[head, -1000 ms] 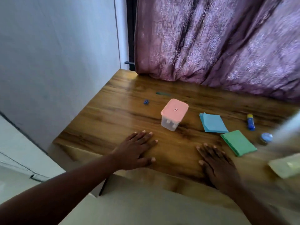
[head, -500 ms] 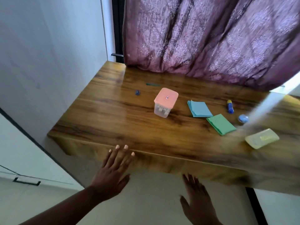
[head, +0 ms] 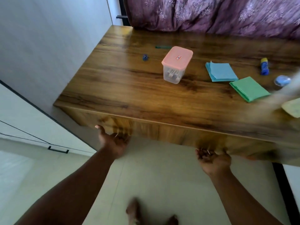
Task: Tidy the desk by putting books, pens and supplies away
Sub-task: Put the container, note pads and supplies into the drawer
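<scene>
Both our hands are palm-up at the lower front edge of the table [head: 129, 88], fingers curled under the front panel. Left hand [head: 113, 142] sits near the left corner, right hand [head: 212, 161] further along to the right. Fingertips are blurred and partly hidden under the edge, so we can't tell whether they've hooked anything. Neither hand holds a loose item. Our guess is a drawer front or the panel's underside is the target.

Supplies are all on top, up and away from both hands:
- clear container with pink lid [head: 176, 64], upright, roughly mid-table, small items inside
- blue paper stack [head: 221, 72] just right of it, green paper stack [head: 249, 88] right of and nearer than that
- glue stick [head: 264, 66] lying flat, long axis running roughly front to back
- round blue item [head: 282, 80] beside it, too blurred to name
- pale yellow-green case [head: 292, 108] at the right frame edge, partly cut off
- small blue piece [head: 145, 57] and a thin green stick [head: 163, 47] toward the back left, the stick lying left-right

Key relation: the paper stacks, glue stick and case lie forward-right, so the right hand is nearer. The container is about between the two hands. The small blue piece and green stick favour the left.

Judgement: if it's a drawer, pull it toward us first, then clear the top.
</scene>
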The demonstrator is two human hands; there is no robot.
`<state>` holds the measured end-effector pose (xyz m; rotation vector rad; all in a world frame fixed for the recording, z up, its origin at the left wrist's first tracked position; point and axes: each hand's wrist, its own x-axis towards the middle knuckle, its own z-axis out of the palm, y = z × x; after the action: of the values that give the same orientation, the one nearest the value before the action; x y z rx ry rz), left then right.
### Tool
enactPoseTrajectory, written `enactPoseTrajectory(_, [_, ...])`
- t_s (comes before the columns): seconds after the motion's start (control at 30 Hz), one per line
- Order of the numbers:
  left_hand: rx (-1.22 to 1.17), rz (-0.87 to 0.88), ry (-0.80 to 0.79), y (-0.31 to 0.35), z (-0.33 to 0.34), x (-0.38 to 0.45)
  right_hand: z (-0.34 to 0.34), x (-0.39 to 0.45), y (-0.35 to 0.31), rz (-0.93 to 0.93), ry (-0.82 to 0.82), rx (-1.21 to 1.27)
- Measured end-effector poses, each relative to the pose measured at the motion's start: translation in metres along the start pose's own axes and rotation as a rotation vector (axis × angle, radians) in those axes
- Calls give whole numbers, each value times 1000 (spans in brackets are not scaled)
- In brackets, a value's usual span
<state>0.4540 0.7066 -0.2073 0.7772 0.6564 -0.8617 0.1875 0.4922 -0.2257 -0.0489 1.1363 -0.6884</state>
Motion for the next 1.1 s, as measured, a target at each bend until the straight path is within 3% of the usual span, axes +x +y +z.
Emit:
enactPoseTrajectory(0.27, [38, 36, 79, -11, -15, -9, -20, -9, 0, 59, 40, -50])
enactPoseTrajectory(0.37, [268, 149, 343, -12, -16, -27, -32, -43, 11, 11, 125, -431])
enactPoseTrajectory(0.43, [509, 438, 457, -19, -17, -53, -41, -81, 16, -184, 120, -928])
enactPoseTrajectory(0.5, [818, 794, 380, -31, -20, -92, -51, -118, 11, -621, -55, -1381])
enactPoseTrajectory(0.57, [1159, 1081, 148, -39, -24, -124, -51, -146, -4, -1104, -271, -1649])
enactPoseTrajectory(0.63, [1600, 1277, -49, -38, -19, -131, -47, -148, -17, -1362, -317, -1881])
enactPoseTrajectory(0.73, [2169, 1451, -183, -38, -9, -116, -44, -132, -22, -1318, -191, -2192])
enactPoseTrajectory(0.8, [2374, 1413, -243, -41, -10, -106, -48, -121, -17, -1297, -179, -2301])
enactPoseTrajectory(1.0, [2472, 1453, -262, -43, -29, -111, -67, -125, -8, -1427, -153, -2319])
enactPoseTrajectory(1.1, [2462, 1449, -265, -47, -39, -121, -79, -133, -2, -1403, -146, -2306])
